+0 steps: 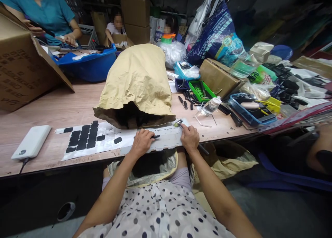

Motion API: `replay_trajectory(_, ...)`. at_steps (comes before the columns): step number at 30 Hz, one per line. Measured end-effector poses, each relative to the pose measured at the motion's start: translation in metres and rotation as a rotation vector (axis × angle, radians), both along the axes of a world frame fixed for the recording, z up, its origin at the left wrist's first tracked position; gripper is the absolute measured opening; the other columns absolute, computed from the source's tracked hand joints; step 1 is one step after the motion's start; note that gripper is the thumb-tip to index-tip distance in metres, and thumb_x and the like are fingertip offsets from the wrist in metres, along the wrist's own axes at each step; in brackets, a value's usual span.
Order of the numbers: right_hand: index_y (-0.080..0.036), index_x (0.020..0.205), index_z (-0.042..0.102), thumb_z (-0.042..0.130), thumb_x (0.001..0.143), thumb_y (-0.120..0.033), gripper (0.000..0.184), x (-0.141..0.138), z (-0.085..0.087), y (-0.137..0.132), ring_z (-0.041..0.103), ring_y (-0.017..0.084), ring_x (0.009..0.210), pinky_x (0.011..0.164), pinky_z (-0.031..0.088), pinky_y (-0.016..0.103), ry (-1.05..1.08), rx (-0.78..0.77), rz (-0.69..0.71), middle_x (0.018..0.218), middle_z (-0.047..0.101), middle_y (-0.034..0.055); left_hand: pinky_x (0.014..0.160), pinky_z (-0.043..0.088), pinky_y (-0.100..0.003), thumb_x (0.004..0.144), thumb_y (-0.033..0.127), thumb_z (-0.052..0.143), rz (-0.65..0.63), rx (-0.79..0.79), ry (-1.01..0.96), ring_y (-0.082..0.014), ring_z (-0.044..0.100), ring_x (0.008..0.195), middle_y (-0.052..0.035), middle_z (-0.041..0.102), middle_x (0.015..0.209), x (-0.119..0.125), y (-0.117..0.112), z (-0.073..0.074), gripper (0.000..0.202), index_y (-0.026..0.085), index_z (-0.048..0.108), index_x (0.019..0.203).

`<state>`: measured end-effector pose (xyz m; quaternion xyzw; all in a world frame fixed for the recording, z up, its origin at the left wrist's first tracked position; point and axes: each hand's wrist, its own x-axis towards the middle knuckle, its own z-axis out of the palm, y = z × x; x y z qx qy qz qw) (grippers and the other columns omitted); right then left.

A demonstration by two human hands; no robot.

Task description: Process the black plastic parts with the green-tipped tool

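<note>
Dim and crowded, the workshop stretched back into shadow behind a long wood-grained table (64,108). Beyond its far left side sat a person in a teal top (49,17). Largest on the tabletop were a printed carton (26,62) at the left and a brown paper sack (140,75) in the middle, its dark mouth facing the near edge. Just in front of that mouth, a flat grey board (166,143) ran lengthwise along the table's edge, with a white sheet (106,150) to its left.

Both hands were at the board, the left hand (141,141) towards its middle, the right hand (190,137) at its right end. The right fingers were curled around the handle of a hammer-like tool (178,123); its metallic head pointed away and leftward, while the handle slanted back past the near right side of the fist. The left fingers were bunched together, seemingly pinching a slim black piece (156,136), though their exact contact was hidden.

That piece lay between the hands, its long axis roughly crosswise, parallel to the board. It touched the left hand and was well apart from the right; the tool's head stood beyond it, to the right.
</note>
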<state>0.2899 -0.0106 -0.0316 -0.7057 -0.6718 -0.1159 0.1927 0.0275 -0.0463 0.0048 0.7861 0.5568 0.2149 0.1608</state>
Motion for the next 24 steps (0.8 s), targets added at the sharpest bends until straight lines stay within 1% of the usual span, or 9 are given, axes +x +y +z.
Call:
replay_trajectory(3, -0.027, 0.122, 0.073, 0.053, 0.093, -0.015, 0.037, 0.0, 0.001, 0.001, 0.041, 0.022, 0.086, 0.071, 0.027, 0.032, -0.011, -0.006, -0.005, 0.09, 0.053, 0.0072, 0.088, 0.045, -0.039, 0.09, 0.027, 0.064, 0.011, -0.021, -0.067, -0.0265, 0.056, 0.1, -0.0062, 0.068, 0.103, 0.001, 0.0, -0.011, 0.017, 0.026, 0.07, 0.106)
replay_trajectory(6, -0.027, 0.122, 0.073, 0.054, 0.093, -0.016, 0.036, 0.002, 0.003, 0.003, 0.043, 0.022, 0.086, 0.071, 0.028, 0.032, 0.008, -0.022, -0.004, 0.091, 0.055, 0.0074, 0.088, 0.047, -0.039, 0.08, 0.028, 0.075, 0.037, -0.034, -0.176, -0.0248, 0.057, 0.095, -0.0043, 0.067, 0.1, -0.008, 0.005, -0.017, 0.027, 0.025, 0.07, 0.107)
replay_trajectory(9, -0.025, 0.12, 0.073, 0.052, 0.092, -0.016, 0.036, 0.003, 0.009, 0.0, 0.047, 0.022, 0.086, 0.073, 0.033, 0.031, 0.08, -0.035, 0.016, 0.09, 0.057, 0.0075, 0.084, 0.048, -0.036, 0.079, 0.023, 0.075, 0.055, -0.071, -0.25, -0.0232, 0.057, 0.091, -0.0029, 0.067, 0.093, -0.015, 0.01, -0.018, 0.018, 0.024, 0.072, 0.097)
replay_trajectory(12, -0.023, 0.123, 0.071, 0.045, 0.096, -0.018, 0.038, -0.003, 0.015, -0.013, 0.053, 0.023, 0.089, 0.077, 0.04, 0.031, 0.228, 0.03, 0.057, 0.092, 0.06, 0.0083, 0.082, 0.048, -0.035, 0.079, 0.02, 0.074, 0.077, -0.088, -0.283, -0.0221, 0.057, 0.089, -0.002, 0.066, 0.087, -0.013, 0.011, -0.018, 0.01, 0.024, 0.073, 0.089)
replay_trajectory(15, -0.022, 0.132, 0.065, 0.037, 0.101, -0.024, 0.041, -0.021, 0.022, -0.034, 0.059, 0.022, 0.1, 0.086, 0.048, 0.032, 0.429, 0.106, 0.201, 0.106, 0.065, 0.01, 0.082, 0.048, -0.035, 0.078, 0.019, 0.075, 0.12, -0.095, -0.293, -0.0215, 0.057, 0.087, -0.0018, 0.066, 0.086, -0.007, 0.01, -0.018, 0.01, 0.023, 0.073, 0.087)
replay_trajectory(17, -0.023, 0.136, 0.062, 0.037, 0.103, -0.027, 0.042, -0.037, 0.027, -0.046, 0.061, 0.021, 0.106, 0.091, 0.051, 0.033, 0.541, 0.078, 0.343, 0.115, 0.067, 0.0099, 0.083, 0.048, -0.035, 0.077, 0.019, 0.075, 0.144, -0.096, -0.296, -0.0214, 0.057, 0.087, -0.0017, 0.066, 0.086, -0.004, 0.009, -0.018, 0.011, 0.023, 0.073, 0.087)
replay_trajectory(18, -0.023, 0.136, 0.062, 0.037, 0.103, -0.027, 0.042, -0.045, 0.029, -0.052, 0.062, 0.021, 0.106, 0.092, 0.052, 0.033, 0.579, 0.043, 0.402, 0.115, 0.068, 0.0093, 0.083, 0.048, -0.035, 0.077, 0.02, 0.076, 0.151, -0.097, -0.296, -0.0214, 0.057, 0.086, -0.0016, 0.066, 0.085, -0.004, 0.009, -0.018, 0.011, 0.023, 0.073, 0.087)
replay_trajectory(21, -0.025, 0.132, 0.066, 0.039, 0.102, -0.025, 0.04, -0.066, 0.034, -0.062, 0.065, 0.019, 0.099, 0.089, 0.054, 0.031, 0.624, -0.067, 0.505, 0.107, 0.07, 0.0074, 0.082, 0.048, -0.035, 0.076, 0.02, 0.076, 0.16, -0.1, -0.298, -0.0217, 0.057, 0.087, -0.0013, 0.065, 0.085, -0.003, 0.01, -0.018, 0.01, 0.024, 0.073, 0.085)
replay_trajectory(24, -0.026, 0.131, 0.068, 0.04, 0.102, -0.024, 0.04, -0.08, 0.037, -0.066, 0.065, 0.018, 0.091, 0.083, 0.055, 0.028, 0.601, -0.097, 0.537, 0.098, 0.068, 0.0062, 0.083, 0.048, -0.035, 0.075, 0.02, 0.077, 0.164, -0.103, -0.301, -0.0218, 0.057, 0.088, -0.0011, 0.065, 0.085, -0.002, 0.011, -0.018, 0.011, 0.024, 0.072, 0.084)
